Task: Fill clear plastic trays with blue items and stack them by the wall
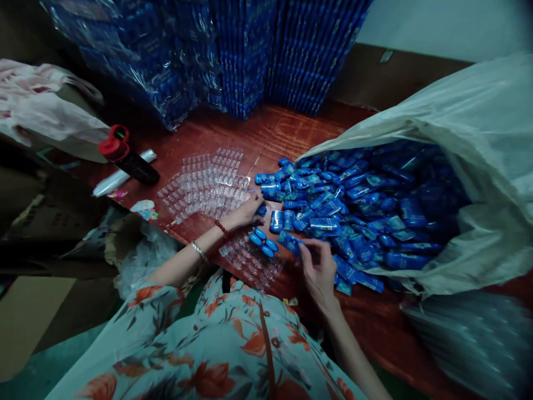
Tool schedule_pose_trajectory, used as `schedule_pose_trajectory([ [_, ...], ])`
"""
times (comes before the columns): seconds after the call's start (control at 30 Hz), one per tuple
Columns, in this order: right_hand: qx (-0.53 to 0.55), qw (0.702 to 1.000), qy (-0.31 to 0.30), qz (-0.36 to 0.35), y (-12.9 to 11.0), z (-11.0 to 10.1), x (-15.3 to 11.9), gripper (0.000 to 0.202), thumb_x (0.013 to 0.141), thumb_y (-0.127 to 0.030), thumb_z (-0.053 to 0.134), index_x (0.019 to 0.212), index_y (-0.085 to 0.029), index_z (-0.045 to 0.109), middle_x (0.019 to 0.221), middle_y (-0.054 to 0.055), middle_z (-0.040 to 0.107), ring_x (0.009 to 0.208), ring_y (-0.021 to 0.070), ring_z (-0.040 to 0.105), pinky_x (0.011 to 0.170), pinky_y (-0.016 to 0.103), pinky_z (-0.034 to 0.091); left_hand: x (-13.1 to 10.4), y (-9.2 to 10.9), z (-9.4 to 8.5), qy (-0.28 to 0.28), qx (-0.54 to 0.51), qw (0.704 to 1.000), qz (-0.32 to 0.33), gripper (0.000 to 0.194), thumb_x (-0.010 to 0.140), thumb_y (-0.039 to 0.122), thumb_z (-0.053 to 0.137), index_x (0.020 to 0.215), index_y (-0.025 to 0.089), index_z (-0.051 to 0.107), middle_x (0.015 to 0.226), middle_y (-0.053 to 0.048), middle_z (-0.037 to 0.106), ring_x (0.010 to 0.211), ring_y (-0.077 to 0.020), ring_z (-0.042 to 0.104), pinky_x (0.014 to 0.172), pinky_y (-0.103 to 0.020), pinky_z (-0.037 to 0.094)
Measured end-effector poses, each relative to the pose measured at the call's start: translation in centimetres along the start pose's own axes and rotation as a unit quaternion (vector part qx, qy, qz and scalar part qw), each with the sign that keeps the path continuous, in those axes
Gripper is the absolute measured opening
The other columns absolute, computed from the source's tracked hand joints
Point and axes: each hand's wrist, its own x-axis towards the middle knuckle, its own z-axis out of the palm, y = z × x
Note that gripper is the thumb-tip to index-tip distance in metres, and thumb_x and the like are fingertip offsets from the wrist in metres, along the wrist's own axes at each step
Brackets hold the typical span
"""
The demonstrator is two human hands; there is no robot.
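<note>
My left hand (250, 211), with a red bead bracelet and a silver bangle on its arm, is closed on a small dark blue piece (261, 211) near the pile's left edge. Between thumb and fingers, my right hand (318, 266) pinches a blue packet (290, 243). Several glossy blue oval pieces (264, 242) lie between the hands, on a clear plastic blister sheet (245, 258). More clear blister sheets (204, 186) are fanned out beyond my left forearm. Many blue packets (328, 208) spill from a large white sack (478, 111) at the right.
Stacked blue packages (245, 55) stand at the back of the red-brown table (275, 128). A black bottle with a red lid (133, 161) lies by a clear plastic roll (120, 175) at the left. Pale cloth (45, 105) hangs at the far left.
</note>
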Motion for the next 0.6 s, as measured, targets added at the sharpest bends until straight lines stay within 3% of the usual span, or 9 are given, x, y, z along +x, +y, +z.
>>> schedule_pose_trajectory([
  [0.1, 0.037, 0.996, -0.075, -0.022, -0.6, -0.3, -3.3, 0.021, 0.088, -0.030, 0.051, 0.107, -0.022, 0.051, 0.093, 0.004, 0.063, 0.078, 0.0154, 0.063, 0.067, 0.027, 0.053, -2.7, 0.3, -0.8, 0.103, -0.088, 0.990, -0.028, 0.023, 0.074, 0.021, 0.063, 0.094, 0.015, 0.053, 0.089, -0.004, 0.057, 0.083, -0.0175, 0.055, 0.079, -0.031, 0.046],
  [0.17, 0.032, 0.989, -0.127, -0.066, -0.9, 0.3, -4.4, 0.023, 0.088, -0.025, 0.050, 0.111, -0.022, 0.053, 0.098, 0.005, 0.064, 0.089, 0.0167, 0.063, 0.077, 0.030, 0.053, -4.9, 0.7, -1.2, 0.183, -0.159, 0.968, -0.069, 0.018, 0.079, 0.025, 0.058, 0.094, 0.016, 0.054, 0.086, -0.002, 0.059, 0.079, -0.0154, 0.057, 0.076, -0.029, 0.047],
  [0.3, 0.021, 0.985, -0.087, -0.145, -1.0, 1.7, -4.2, 0.034, 0.089, -0.017, 0.046, 0.121, -0.023, 0.052, 0.108, 0.007, 0.064, 0.103, 0.0183, 0.061, 0.090, 0.035, 0.051, -10.0, 2.2, -1.7, 0.339, -0.215, 0.901, -0.164, 0.024, 0.075, 0.030, 0.066, 0.094, 0.017, 0.059, 0.088, -0.001, 0.063, 0.081, -0.0141, 0.060, 0.077, -0.026, 0.048],
  [0.37, 0.008, 0.983, -0.061, -0.174, -0.6, 2.0, -3.7, 0.041, 0.089, -0.014, 0.046, 0.129, -0.023, 0.048, 0.113, 0.009, 0.062, 0.107, 0.0197, 0.059, 0.092, 0.037, 0.051, -12.4, 3.1, -1.1, 0.364, -0.211, 0.883, -0.208, 0.027, 0.073, 0.032, 0.068, 0.094, 0.017, 0.061, 0.089, -0.002, 0.064, 0.079, -0.0141, 0.060, 0.075, -0.026, 0.049],
  [0.43, -0.016, 0.976, -0.068, -0.204, 0.2, 2.2, -3.4, 0.046, 0.089, -0.012, 0.044, 0.133, -0.024, 0.045, 0.115, 0.009, 0.061, 0.106, 0.0195, 0.060, 0.093, 0.036, 0.051, -14.2, 4.1, 0.2, 0.350, -0.212, 0.886, -0.217, 0.026, 0.073, 0.033, 0.068, 0.093, 0.017, 0.063, 0.088, -0.002, 0.065, 0.077, -0.0147, 0.061, 0.073, -0.027, 0.050],
  [0.6, -0.082, 0.946, -0.108, -0.293, 2.0, 2.0, -3.1, 0.052, 0.087, -0.004, 0.035, 0.135, -0.023, 0.042, 0.112, 0.011, 0.060, 0.106, 0.0191, 0.059, 0.088, 0.034, 0.053, -15.1, 5.3, 4.0, 0.338, -0.141, 0.925, -0.102, 0.014, 0.083, 0.029, 0.060, 0.093, 0.019, 0.063, 0.090, -0.004, 0.063, 0.084, -0.0160, 0.061, 0.077, -0.030, 0.052],
])
